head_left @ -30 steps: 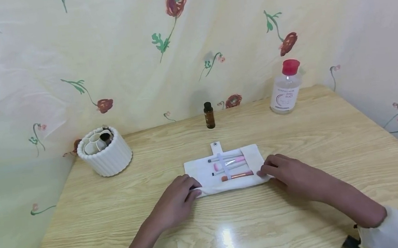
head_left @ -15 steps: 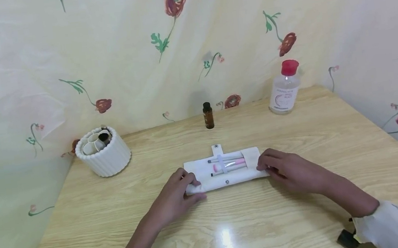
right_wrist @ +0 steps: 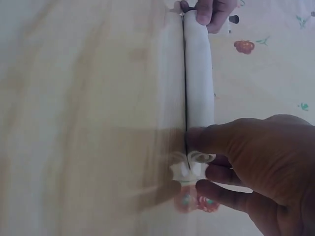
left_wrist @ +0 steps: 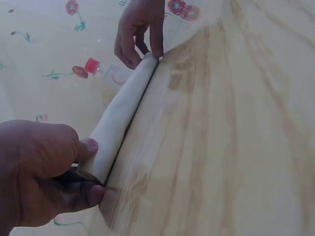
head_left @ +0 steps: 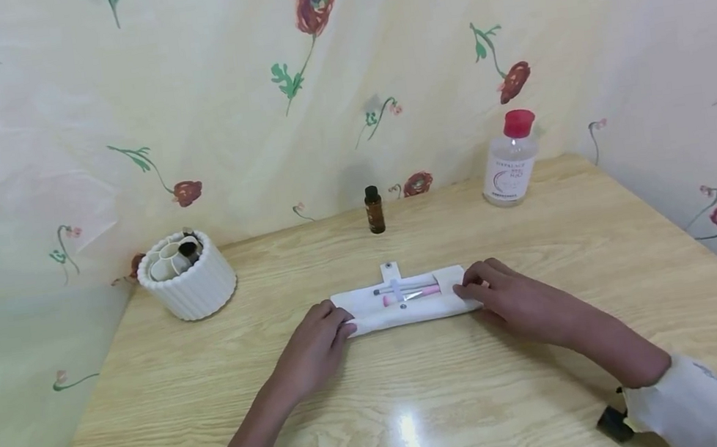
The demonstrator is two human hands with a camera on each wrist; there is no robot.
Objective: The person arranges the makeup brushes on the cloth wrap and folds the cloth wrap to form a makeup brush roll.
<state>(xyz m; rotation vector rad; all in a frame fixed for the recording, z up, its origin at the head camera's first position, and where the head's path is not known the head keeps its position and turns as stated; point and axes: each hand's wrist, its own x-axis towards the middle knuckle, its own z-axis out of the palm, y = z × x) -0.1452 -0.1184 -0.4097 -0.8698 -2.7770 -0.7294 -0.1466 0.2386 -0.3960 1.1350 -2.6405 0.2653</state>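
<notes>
A white makeup brush roll (head_left: 408,312) lies on the table, its near side rolled over into a tube and its far part still flat. On the flat part show a pink-handled brush (head_left: 429,291) and a pale one behind it, under a clear strap. A snap tab (head_left: 390,271) points to the back. My left hand (head_left: 316,346) grips the left end of the rolled edge, thumb and fingers around it in the left wrist view. My right hand (head_left: 513,298) pinches the right end; the coiled end (right_wrist: 201,158) shows between its fingers in the right wrist view.
A ribbed white holder (head_left: 195,282) with makeup brushes stands at the back left. Behind the roll is a small brown bottle (head_left: 374,210); a clear bottle with a red cap (head_left: 511,162) stands at the back right. Flowered cloth (head_left: 221,121) hangs behind the wooden table (head_left: 329,433).
Both hands have rolled the near edge away from me. The copper-coloured brush and then a pale brush have gone under the roll, and a snap stud has come up on top.
</notes>
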